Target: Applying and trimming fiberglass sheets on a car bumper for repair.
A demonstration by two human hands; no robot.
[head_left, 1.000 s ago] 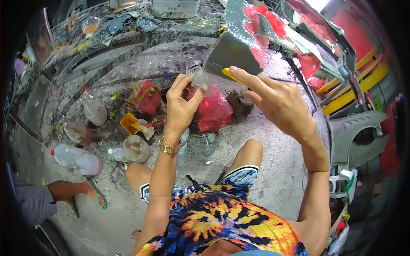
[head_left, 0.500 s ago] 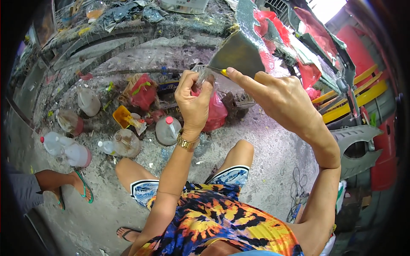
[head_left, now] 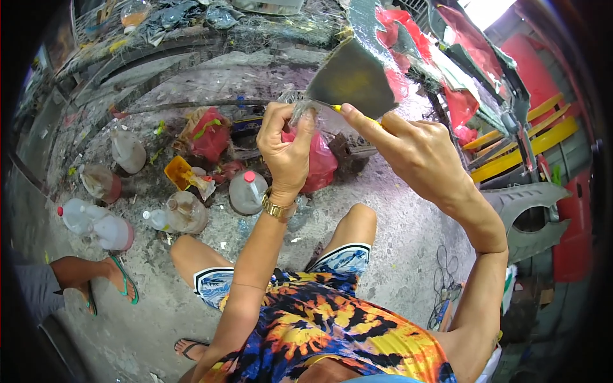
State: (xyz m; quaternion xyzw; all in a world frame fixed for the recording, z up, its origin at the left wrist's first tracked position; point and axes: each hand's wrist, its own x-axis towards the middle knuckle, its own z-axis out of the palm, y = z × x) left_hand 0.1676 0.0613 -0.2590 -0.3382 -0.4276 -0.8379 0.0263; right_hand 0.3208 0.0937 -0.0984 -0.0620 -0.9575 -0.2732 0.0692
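My left hand point(head_left: 286, 153), with a gold watch on its wrist, pinches a whitish translucent strip point(head_left: 300, 111) with frayed strands, at the lower left corner of a dark grey moulded panel point(head_left: 357, 73). My right hand point(head_left: 418, 150) is closed round a yellow-handled knife point(head_left: 338, 108), its index finger stretched along the handle. The knife's thin blade points left and meets the strip beside the panel's edge. Most of the handle is hidden by my fingers. Behind my left hand sits a pink plastic bag point(head_left: 321, 167).
Several plastic jugs stand on the floor at left, one with a red cap point(head_left: 248, 191) nearest my left wrist. A yellow scoop-like container point(head_left: 179, 173) lies among them. Red and grey panels point(head_left: 463, 105) lean at right, by a grey fender point(head_left: 530, 210). Another person's sandalled foot point(head_left: 122, 281) is at left.
The view has shifted slightly. Both hands keep their grips, and the knife blade stays at the strip by the panel's corner, with a little more of the yellow handle showing.
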